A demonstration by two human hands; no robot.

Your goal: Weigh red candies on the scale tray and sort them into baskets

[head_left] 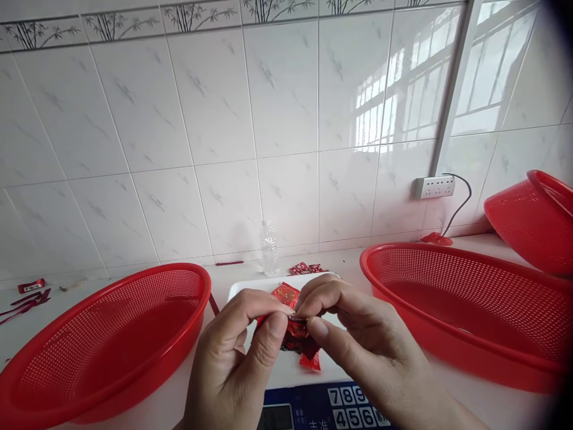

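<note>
one dark red packet (296, 334) is pinched between the fingertips of the left hand (237, 352) and right hand (380, 340), thumbs and forefingers gathered at its upper edge. under the hands, one white tray (286, 377) carries at least two red packets (286, 292); its far rim lies just beyond them. narrow worktop (233, 272) strips part it from one left basket (134, 322) and one near right basket (447, 304).

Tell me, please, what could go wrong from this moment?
The small red packet is held only by the fingertips of the left hand and right hand, so it might slip and drop. Both hands pinch it near its upper edge; uneven pulling could tear it. The right hand covers part of the numbered keypad in this view; lowering it might press a key.
</note>
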